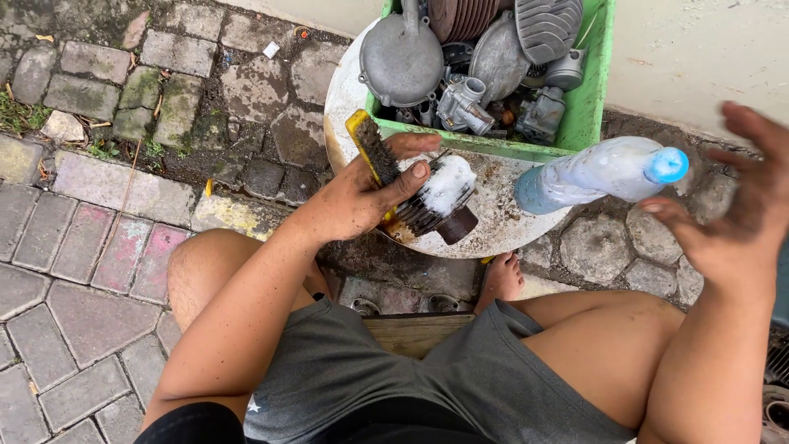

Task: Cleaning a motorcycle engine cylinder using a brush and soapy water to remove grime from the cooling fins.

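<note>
Left hand point(353, 197) is wrapped around a yellow-handled wire brush point(371, 148), its thumb pressed on a finned metal part point(436, 210) coated in white foam, at 6 o'clock on the round metal tray point(509, 222). Right hand point(740, 214) is spread open, blurred, at 3 o'clock of a plastic bottle point(600, 171), contact unclear. Green crate point(592, 90) of engine parts sits at 12 o'clock.

We list a yellow-handled wire brush point(372, 148) with dark, dirty bristles, gripped at a slant in the left hand point(353, 201); beneath it we note a dark finned metal part point(431, 210), capped with white foam, lying on a round, stained metal tray point(501, 218). We also enter a clear plastic bottle point(596, 174) with a blue cap, tilted near level, just at the spread fingers of the right hand point(735, 222).
</note>
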